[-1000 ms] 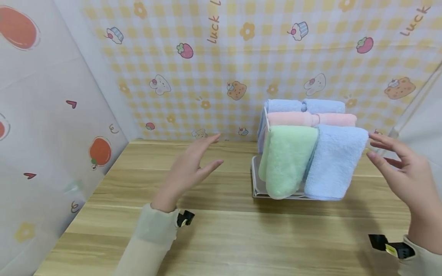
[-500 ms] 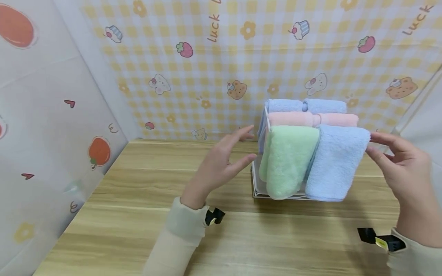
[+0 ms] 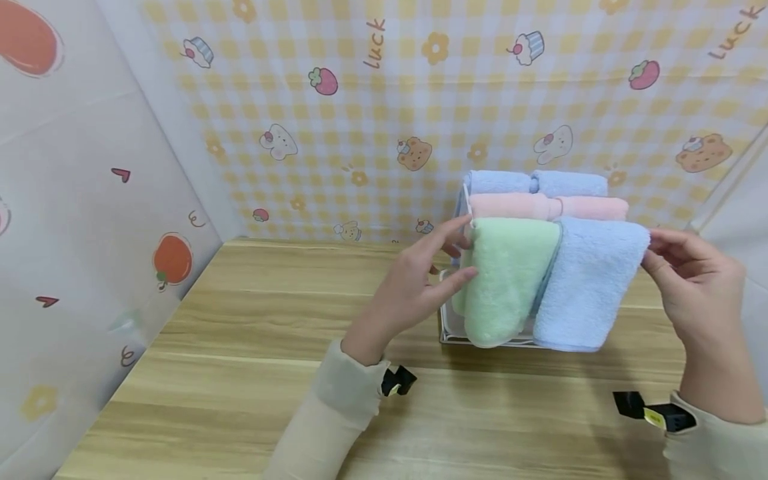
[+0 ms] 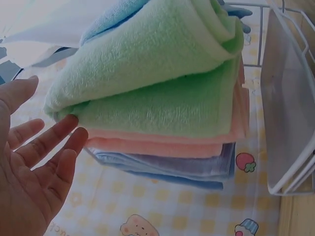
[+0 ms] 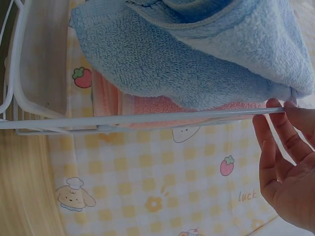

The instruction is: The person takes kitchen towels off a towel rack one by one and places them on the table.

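Note:
A white wire towel rack (image 3: 443,327) with a tray at its base stands on the table, holding folded towels in rows. At the front hang a green towel (image 3: 510,280) and a fluffy light-blue towel (image 3: 591,287). My left hand (image 3: 414,280) is at the rack's left side, fingers spread and thumb apart, fingertips right at the green towel's edge. My right hand (image 3: 702,280) pinches the rack's upper right side; in the right wrist view its thumb and fingertips meet around the white side bar (image 5: 147,117), close to the blue towel's corner.
Behind the front pair lie pink towels (image 3: 504,205), then pale blue towels (image 3: 501,181). The rack sits near a yellow checked backdrop (image 3: 360,120). A white patterned panel (image 3: 78,233) closes off the left side. The wooden table (image 3: 288,320) extends toward the front.
My left hand has moved right, from over the table to the green towel's side. My right hand has shifted slightly left and taken hold of the rack's right side. Rack and towels stay in place.

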A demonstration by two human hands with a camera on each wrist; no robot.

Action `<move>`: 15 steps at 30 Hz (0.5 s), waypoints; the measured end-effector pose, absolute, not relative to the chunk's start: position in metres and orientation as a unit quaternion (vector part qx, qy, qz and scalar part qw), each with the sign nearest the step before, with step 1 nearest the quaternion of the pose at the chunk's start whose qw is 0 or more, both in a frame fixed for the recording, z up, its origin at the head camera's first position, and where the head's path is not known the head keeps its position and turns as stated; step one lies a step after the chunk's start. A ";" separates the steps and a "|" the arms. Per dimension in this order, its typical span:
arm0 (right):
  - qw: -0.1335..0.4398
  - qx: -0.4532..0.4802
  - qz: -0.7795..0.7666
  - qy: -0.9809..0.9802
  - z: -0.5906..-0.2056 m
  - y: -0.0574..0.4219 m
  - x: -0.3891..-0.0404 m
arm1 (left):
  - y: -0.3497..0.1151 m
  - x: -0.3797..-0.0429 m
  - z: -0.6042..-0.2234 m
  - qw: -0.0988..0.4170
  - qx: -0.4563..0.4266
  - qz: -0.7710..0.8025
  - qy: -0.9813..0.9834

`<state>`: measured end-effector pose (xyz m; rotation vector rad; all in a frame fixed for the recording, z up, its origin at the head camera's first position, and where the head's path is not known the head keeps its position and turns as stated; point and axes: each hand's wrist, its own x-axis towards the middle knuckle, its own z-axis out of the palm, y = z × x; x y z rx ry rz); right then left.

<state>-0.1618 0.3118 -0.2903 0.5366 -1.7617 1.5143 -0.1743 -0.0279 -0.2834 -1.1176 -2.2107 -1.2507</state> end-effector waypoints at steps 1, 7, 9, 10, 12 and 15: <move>0.370 0.214 0.595 -0.681 -0.290 0.311 -0.162 | -0.026 -0.174 -0.283 0.180 -0.394 -0.447 -0.783; 0.374 0.220 0.593 -0.678 -0.290 0.311 -0.163 | -0.015 -0.175 -0.282 0.152 -0.387 -0.471 -0.778; 0.378 0.215 0.581 -0.688 -0.290 0.311 -0.163 | -0.011 -0.178 -0.281 0.141 -0.382 -0.481 -0.777; 0.373 0.217 0.591 -0.681 -0.290 0.312 -0.163 | -0.008 -0.179 -0.280 0.133 -0.378 -0.490 -0.774; 0.368 0.220 0.602 -0.674 -0.291 0.312 -0.164 | -0.004 -0.182 -0.279 0.117 -0.371 -0.509 -0.768; 0.354 0.230 0.633 -0.649 -0.293 0.314 -0.166 | 0.002 -0.187 -0.278 0.087 -0.362 -0.542 -0.753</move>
